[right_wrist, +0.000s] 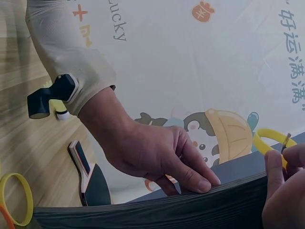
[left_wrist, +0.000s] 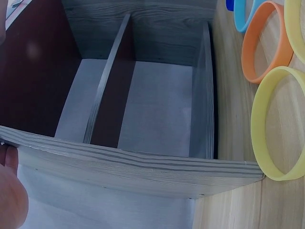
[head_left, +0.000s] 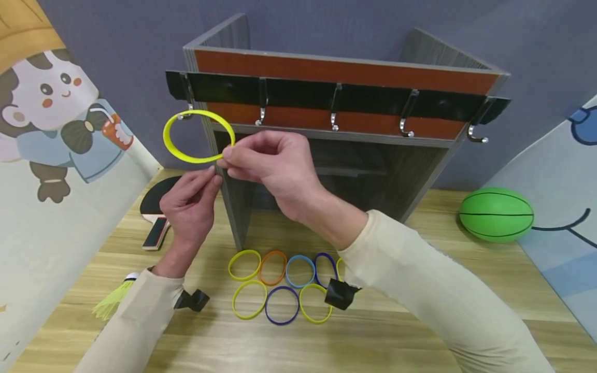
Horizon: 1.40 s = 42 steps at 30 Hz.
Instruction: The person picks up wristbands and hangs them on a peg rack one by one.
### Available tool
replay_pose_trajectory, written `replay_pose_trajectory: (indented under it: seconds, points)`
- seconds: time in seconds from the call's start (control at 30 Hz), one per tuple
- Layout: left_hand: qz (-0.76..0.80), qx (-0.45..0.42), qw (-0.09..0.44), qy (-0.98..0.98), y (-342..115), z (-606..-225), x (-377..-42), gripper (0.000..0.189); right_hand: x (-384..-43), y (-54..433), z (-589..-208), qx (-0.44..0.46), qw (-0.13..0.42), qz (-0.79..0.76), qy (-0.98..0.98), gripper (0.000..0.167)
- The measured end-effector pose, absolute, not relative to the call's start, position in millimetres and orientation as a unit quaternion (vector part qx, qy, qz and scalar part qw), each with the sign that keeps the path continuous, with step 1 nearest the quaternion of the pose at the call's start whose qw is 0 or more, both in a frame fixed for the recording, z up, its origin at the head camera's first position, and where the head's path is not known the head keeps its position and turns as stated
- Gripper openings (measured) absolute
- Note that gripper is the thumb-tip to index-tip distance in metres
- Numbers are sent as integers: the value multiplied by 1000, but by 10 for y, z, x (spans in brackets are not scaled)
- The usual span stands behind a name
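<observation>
From the head view I see my right hand [head_left: 275,166] pinching a yellow ring [head_left: 198,135] by its near right edge, up by the far left hook [head_left: 186,106] of the wooden rack [head_left: 345,70]. The ring's top looks like it sits on that hook, so I think I am at the hanging step, and next I would have to let go gently. My left hand [head_left: 191,199] is just under the ring with its fingers bent, fingertips at the rack's left wall; I cannot tell if it also touches the ring. More colored rings [head_left: 284,287] lie on the desk [head_left: 420,331] near me, a paddle [head_left: 156,212] lies left, and a green ball [head_left: 496,214] sits right. In the left wrist view I see inside the rack, with a yellow ring [left_wrist: 279,124] and an orange ring [left_wrist: 267,43] on the desk beside it. In the right wrist view my left hand [right_wrist: 157,152] rests its fingertips on the rack's edge, holding nothing that I can see, and my right fingers [right_wrist: 281,186] pinch the yellow ring [right_wrist: 271,138].
</observation>
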<state>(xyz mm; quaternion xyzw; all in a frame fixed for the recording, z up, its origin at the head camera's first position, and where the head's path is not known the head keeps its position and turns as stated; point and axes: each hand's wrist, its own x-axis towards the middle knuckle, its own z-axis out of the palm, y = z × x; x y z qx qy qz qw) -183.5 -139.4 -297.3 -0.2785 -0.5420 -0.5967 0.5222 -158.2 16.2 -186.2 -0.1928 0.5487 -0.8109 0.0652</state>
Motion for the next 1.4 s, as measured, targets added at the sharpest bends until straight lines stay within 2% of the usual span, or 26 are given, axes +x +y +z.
replay_pose_trajectory:
  seconds: [0.2,0.87,1.4]
  points:
    - [-595,-275,524,-544,-1394,-2991,-1833,25,-1596,222,-1899,-209,60,-783,583,13]
    - [-594,-260,523,-554,-1390,-2979,-1811,22,-1629,386,-1920,-217,30,-725,653,11]
    - [-598,-269,517,-550,-1403,-2985,-1808,28,-1572,682,-2080,-231,46,-662,712,8]
